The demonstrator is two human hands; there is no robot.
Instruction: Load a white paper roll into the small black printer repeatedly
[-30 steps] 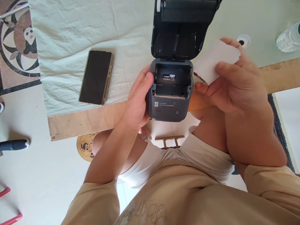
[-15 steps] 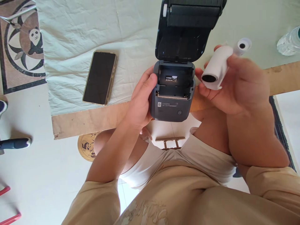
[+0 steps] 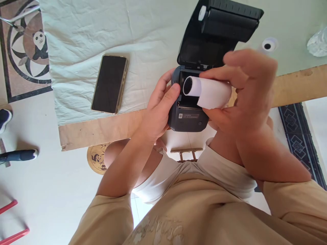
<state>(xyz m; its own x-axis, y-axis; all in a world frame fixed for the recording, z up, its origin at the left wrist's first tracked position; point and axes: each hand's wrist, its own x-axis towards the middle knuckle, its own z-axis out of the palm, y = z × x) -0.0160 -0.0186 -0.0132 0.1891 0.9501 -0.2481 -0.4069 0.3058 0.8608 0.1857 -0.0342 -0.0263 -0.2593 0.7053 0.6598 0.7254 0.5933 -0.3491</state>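
Note:
My left hand (image 3: pixel 162 107) grips the left side of a dark portable label printer (image 3: pixel 189 122), its thumb over the near left edge. The printer's black lid (image 3: pixel 204 47) stands hinged open on the far side. My right hand (image 3: pixel 245 92) holds a white paper roll (image 3: pixel 213 92) between thumb and fingers. The roll lies crosswise over the printer's open paper bay, its dark hollow core facing left and a loose paper edge hanging toward me. How far it sits inside the bay I cannot tell. Most of the bay is hidden behind the roll.
A smartphone (image 3: pixel 109 83) lies on the pale green cloth (image 3: pixel 145 61) to the left. Another white roll (image 3: pixel 269 45) stands at the back right, near a clear plastic bottle (image 3: pixel 318 42). A wooden table edge (image 3: pixel 102 131) runs along the near side, above my knees.
My right hand has brought the paper roll leftward from beside the printer to over its open bay, turning it crosswise. The printer and its lid have tilted slightly to the right.

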